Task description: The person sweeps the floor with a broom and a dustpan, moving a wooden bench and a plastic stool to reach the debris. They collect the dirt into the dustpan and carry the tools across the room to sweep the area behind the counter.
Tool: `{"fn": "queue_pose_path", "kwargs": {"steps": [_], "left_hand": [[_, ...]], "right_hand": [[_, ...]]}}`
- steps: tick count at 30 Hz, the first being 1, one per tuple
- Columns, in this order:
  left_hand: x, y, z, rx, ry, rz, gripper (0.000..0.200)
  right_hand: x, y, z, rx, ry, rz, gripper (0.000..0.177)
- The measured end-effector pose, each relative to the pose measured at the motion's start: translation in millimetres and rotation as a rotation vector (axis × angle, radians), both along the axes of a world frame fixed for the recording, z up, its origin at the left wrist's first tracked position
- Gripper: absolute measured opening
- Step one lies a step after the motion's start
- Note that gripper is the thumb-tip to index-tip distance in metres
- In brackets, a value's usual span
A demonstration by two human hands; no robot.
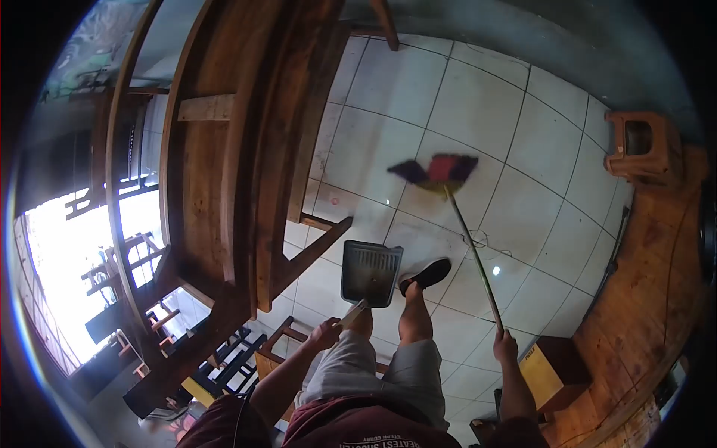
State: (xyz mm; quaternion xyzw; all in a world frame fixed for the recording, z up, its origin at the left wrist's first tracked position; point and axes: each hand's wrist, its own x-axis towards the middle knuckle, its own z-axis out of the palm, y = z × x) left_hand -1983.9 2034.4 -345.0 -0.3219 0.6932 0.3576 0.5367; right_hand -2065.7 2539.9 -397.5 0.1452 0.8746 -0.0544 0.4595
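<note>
My left hand (pixel 325 335) is closed round the handle of a dark dustpan (pixel 371 272), whose ridged pan hangs in front of my left leg. In my right hand (pixel 506 346) is the upper end of a broom's long thin green stick. The broom (pixel 476 250) reaches forward across the white tiles, and its red and dark purple bristle head (pixel 441 172) is spread on the floor ahead of me. A black shoe (pixel 427 276) on my right foot stands between dustpan and broom stick.
Left of me stands a large wooden bench or table (pixel 246 149) with angled legs. At right are an orange plastic stool (pixel 642 148), a wooden surface (pixel 635 299) and a yellow-and-brown box (pixel 553 372). Thin wire-like loops (pixel 478 237) lie by the broom stick.
</note>
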Motion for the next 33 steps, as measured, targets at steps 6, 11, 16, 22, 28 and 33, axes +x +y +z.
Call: {"fn": "queue_pose_path", "kwargs": {"steps": [6, 11, 16, 22, 28, 33], "left_hand": [[39.7, -29.8, -37.4, 0.085, 0.499, -0.587, 0.029], [24.1, -22.1, -19.3, 0.035, 0.318, -0.338, 0.027], [32.7, -33.3, -20.4, 0.04, 0.011, 0.359, 0.038], [37.7, -38.7, -20.8, 0.059, -0.006, 0.334, 0.041], [1.5, -33.5, -0.4, 0.057, 0.005, 0.103, 0.031], [19.8, -38.8, -38.1, 0.131, 0.106, -0.205, 0.029]], "right_hand": [[-3.0, -33.4, -24.4, -0.176, 0.126, 0.341, 0.024], [-127.3, -201.9, -115.2, -0.365, 0.422, 0.315, 0.027], [-213.3, -365.5, -180.1, -0.52, 0.384, 0.328, 0.034], [-196.1, -394.4, -195.2, -0.462, 0.235, 0.353, 0.035], [-176.4, -112.5, -123.1, -0.282, 0.44, 0.553, 0.026], [-167.2, 17.2, 30.9, 0.054, 0.108, 0.613, 0.028]]}}
